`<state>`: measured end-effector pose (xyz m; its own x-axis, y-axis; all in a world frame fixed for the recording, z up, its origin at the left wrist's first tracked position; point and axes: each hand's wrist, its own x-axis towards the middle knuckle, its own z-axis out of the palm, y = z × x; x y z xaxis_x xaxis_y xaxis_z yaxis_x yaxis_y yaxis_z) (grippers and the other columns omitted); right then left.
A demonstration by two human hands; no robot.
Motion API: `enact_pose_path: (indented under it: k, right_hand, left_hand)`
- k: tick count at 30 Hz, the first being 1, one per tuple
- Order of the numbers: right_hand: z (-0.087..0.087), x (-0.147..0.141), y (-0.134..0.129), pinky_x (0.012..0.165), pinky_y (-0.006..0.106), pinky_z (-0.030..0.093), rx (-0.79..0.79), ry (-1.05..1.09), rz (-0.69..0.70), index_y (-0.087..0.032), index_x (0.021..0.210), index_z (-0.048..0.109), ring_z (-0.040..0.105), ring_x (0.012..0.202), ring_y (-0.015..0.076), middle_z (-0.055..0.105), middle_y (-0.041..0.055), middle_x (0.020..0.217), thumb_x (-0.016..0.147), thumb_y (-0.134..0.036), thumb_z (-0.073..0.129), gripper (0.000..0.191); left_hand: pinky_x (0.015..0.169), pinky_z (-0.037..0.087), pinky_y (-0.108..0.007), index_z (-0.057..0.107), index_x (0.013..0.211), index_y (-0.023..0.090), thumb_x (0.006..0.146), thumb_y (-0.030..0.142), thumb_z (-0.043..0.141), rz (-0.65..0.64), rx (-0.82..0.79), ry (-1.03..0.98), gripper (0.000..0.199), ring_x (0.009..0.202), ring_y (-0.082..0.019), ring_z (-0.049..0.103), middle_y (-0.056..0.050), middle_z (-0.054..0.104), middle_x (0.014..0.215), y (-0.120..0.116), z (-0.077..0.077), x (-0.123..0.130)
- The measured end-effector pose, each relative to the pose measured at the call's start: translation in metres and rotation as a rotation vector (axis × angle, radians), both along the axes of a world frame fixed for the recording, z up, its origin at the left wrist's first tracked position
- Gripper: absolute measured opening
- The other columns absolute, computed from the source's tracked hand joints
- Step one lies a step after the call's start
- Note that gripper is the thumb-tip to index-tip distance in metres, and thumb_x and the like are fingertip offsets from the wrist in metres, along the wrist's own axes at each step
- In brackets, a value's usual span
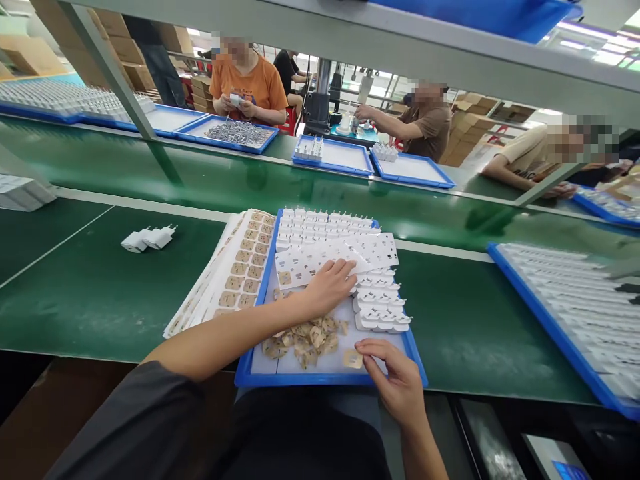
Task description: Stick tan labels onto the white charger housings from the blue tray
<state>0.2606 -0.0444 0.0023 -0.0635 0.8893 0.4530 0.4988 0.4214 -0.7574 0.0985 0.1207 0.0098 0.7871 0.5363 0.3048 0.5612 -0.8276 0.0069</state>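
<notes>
My left hand (330, 287) is over a white sticker sheet (300, 263), its fingers bent around the sheet's near edge; the thumb is hidden. One tan sticker shows at the sheet's lower left corner. Under and around the sheet, white plug adapters (383, 320) stand in rows, prongs up, in a blue-rimmed tray (313, 380). Between thumb and fingertips, my right hand (397, 380) pinches a small tan square sticker (352, 359) low over the tray's near right part. A loose pile of crumpled tan stickers (313, 339) lies in the tray, below my left wrist.
Stacked sticker sheets (235, 280) lie left of the tray. Two loose adapters (149, 239) are farther left on the green bench. A blue tray of adapters (565, 313) stands right. A metal shelf beam (320, 37) crosses overhead. Across the belt (225, 180), co-workers handle parts near more trays.
</notes>
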Motion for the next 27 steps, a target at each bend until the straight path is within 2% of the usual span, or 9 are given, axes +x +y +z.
enact_pose_path:
  k: [2, 4, 9, 12, 15, 18, 20, 22, 27]
  right_hand:
    - [0.001, 0.002, -0.002, 0.076, 0.027, 0.062, 0.002, 0.015, 0.022, -0.027, 0.098, 0.076, 0.076, 0.084, 0.0187, 0.079, 0.0027, 0.09, 0.09, -0.009, 0.064, 0.024]
    - [0.003, 0.004, -0.002, 0.074, 0.027, 0.061, 0.011, 0.033, 0.026, -0.028, 0.099, 0.077, 0.075, 0.082, 0.0183, 0.078, 0.0025, 0.089, 0.089, -0.007, 0.065, 0.026]
    - [0.013, -0.004, -0.001, 0.07, 0.027, 0.059, 0.025, 0.155, 0.03, -0.028, 0.101, 0.077, 0.072, 0.08, 0.0177, 0.074, 0.003, 0.087, 0.089, -0.007, 0.064, 0.029]
    - [0.022, -0.02, 0.002, 0.068, 0.027, 0.057, 0.002, 0.24, 0.119, -0.028, 0.104, 0.076, 0.069, 0.078, 0.0167, 0.072, 0.0027, 0.085, 0.09, -0.006, 0.061, 0.031]
    - [0.03, -0.04, 0.005, 0.069, 0.027, 0.056, -0.012, 0.289, 0.235, -0.029, 0.107, 0.076, 0.068, 0.078, 0.0161, 0.071, 0.0024, 0.086, 0.089, -0.005, 0.061, 0.033]
    - [0.035, -0.053, 0.007, 0.071, 0.027, 0.055, -0.021, 0.319, 0.292, -0.029, 0.107, 0.075, 0.067, 0.078, 0.0156, 0.072, 0.002, 0.087, 0.089, -0.005, 0.062, 0.033]
    - [0.036, -0.056, 0.007, 0.072, 0.027, 0.054, -0.025, 0.35, 0.278, -0.028, 0.104, 0.074, 0.066, 0.079, 0.0155, 0.071, 0.0018, 0.087, 0.089, -0.006, 0.061, 0.03]
    - [0.035, -0.058, 0.007, 0.071, 0.027, 0.053, -0.046, 0.384, 0.257, -0.028, 0.101, 0.074, 0.065, 0.079, 0.0156, 0.07, 0.0018, 0.086, 0.09, -0.008, 0.06, 0.027]
    - [0.025, -0.062, 0.008, 0.073, 0.028, 0.053, -0.118, 0.439, 0.24, -0.027, 0.099, 0.072, 0.065, 0.081, 0.0168, 0.069, 0.0022, 0.087, 0.092, -0.011, 0.06, 0.022]
  left_hand:
    - [0.093, 0.046, -0.042, 0.06, 0.109, 0.013, 0.09, 0.014, 0.061, -0.015, -0.038, -0.026, 0.019, 0.118, -0.031, 0.055, -0.018, 0.056, 0.137, -0.006, 0.003, -0.004]
    - [0.091, 0.048, -0.04, 0.059, 0.106, 0.015, 0.089, 0.015, 0.064, -0.012, -0.212, -0.164, 0.017, 0.111, -0.028, 0.058, -0.014, 0.063, 0.123, -0.014, 0.01, -0.016]
    - [0.079, 0.052, -0.031, 0.058, 0.103, 0.019, 0.074, 0.04, 0.084, 0.11, -1.146, -0.894, 0.045, 0.088, -0.02, 0.065, -0.004, 0.066, 0.098, -0.048, 0.026, -0.055]
    - [0.074, 0.052, -0.024, 0.058, 0.101, 0.018, 0.067, 0.04, 0.09, 0.117, -1.524, -1.312, 0.052, 0.084, -0.014, 0.064, -0.002, 0.065, 0.094, -0.072, 0.02, -0.069]
    - [0.07, 0.051, -0.021, 0.059, 0.103, 0.02, 0.067, 0.036, 0.091, 0.086, -1.674, -1.536, 0.051, 0.08, -0.012, 0.064, -0.001, 0.065, 0.092, -0.092, 0.006, -0.071]
    - [0.072, 0.052, -0.022, 0.061, 0.112, 0.023, 0.07, 0.034, 0.089, -0.012, -1.73, -1.6, 0.052, 0.085, -0.013, 0.066, -0.003, 0.068, 0.1, -0.103, -0.006, -0.069]
    - [0.076, 0.053, -0.022, 0.063, 0.115, 0.022, 0.07, 0.033, 0.089, -0.072, -1.673, -1.559, 0.053, 0.089, -0.015, 0.066, -0.005, 0.068, 0.103, -0.106, -0.01, -0.07]
    - [0.079, 0.053, -0.023, 0.066, 0.115, 0.022, 0.072, 0.029, 0.089, -0.078, -1.514, -1.475, 0.049, 0.092, -0.016, 0.066, -0.005, 0.068, 0.103, -0.108, -0.013, -0.072]
    - [0.094, 0.052, -0.027, 0.062, 0.113, 0.026, 0.081, 0.015, 0.079, 0.06, -1.004, -1.329, 0.039, 0.115, -0.019, 0.06, -0.005, 0.061, 0.119, -0.117, -0.017, -0.075]
